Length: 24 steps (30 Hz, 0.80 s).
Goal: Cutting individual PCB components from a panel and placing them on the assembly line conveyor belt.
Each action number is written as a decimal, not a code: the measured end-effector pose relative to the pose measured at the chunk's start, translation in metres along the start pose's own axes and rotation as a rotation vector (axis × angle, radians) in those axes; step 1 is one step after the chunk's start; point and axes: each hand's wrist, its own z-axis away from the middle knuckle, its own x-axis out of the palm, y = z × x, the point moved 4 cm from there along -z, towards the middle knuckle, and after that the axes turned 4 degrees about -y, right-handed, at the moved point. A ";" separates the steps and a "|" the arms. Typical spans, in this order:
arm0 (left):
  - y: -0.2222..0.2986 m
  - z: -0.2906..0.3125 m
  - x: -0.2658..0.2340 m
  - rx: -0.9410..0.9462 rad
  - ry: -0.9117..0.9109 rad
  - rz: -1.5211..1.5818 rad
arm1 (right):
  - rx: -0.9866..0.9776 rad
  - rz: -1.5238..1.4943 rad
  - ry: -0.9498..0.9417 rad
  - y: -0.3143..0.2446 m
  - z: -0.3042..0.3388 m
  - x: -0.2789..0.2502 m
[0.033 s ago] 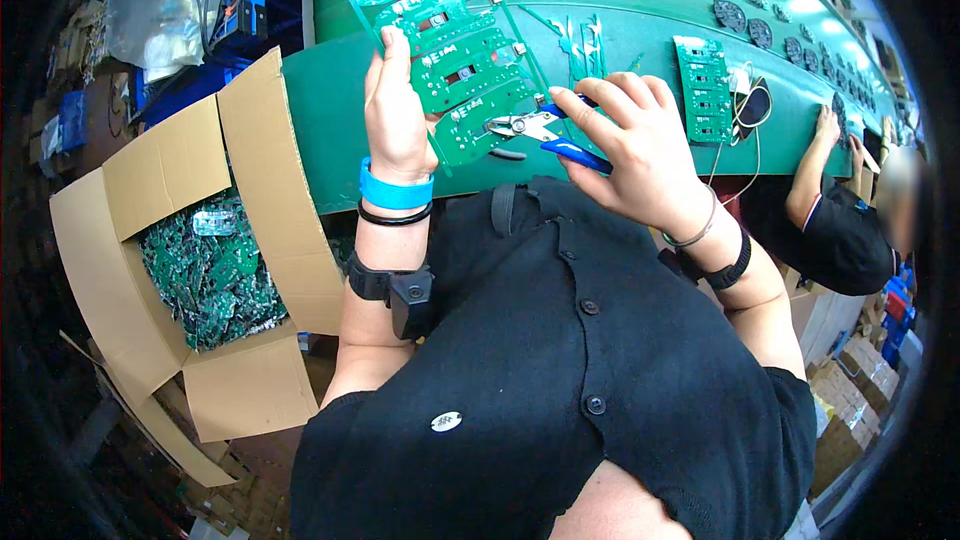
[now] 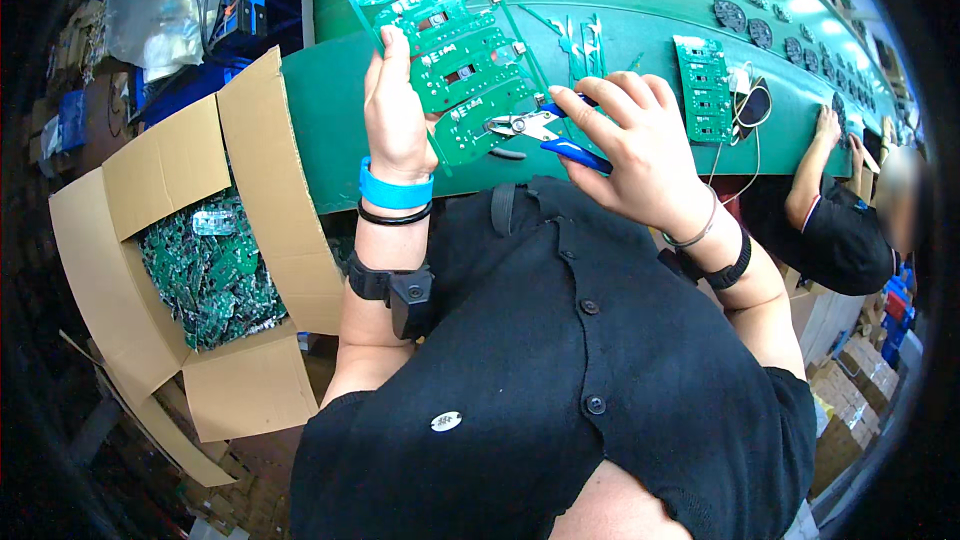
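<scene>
My left hand (image 2: pixel 398 120) grips a green circuit board panel (image 2: pixel 465 72) by its left edge and holds it tilted above the bench. The panel is made of several joined boards with small parts on them. In my right hand (image 2: pixel 632 140) is a pair of blue-handled cutting pliers (image 2: pixel 577 153), the fingers wrapped round the handles. Their metal jaws lie over the lowest board of the panel; whether they bite on anything is too small to tell. Just below that board, a dark curved piece (image 2: pixel 508 154) shows on the bench.
A cardboard box (image 2: pixel 165 175) full of green board pieces stands open at my left. Thin green strips (image 2: pixel 582 45), another board panel (image 2: pixel 704 90) and a cable (image 2: pixel 765 120) lie on the green bench (image 2: pixel 335 130). Small boards line a belt behind. A co-worker (image 2: pixel 835 220) works at right.
</scene>
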 end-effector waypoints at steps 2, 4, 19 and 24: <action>0.001 0.000 0.001 -0.003 0.005 -0.023 | -0.004 0.011 -0.002 -0.001 0.000 -0.001; 0.003 0.001 0.004 -0.022 -0.003 -0.057 | -0.007 0.023 -0.003 -0.002 0.000 -0.002; 0.004 0.000 0.001 0.030 0.051 -0.068 | -0.006 0.008 0.024 0.000 0.000 0.002; 0.006 0.001 0.005 0.027 0.024 -0.063 | -0.023 0.010 -0.012 -0.001 0.003 0.004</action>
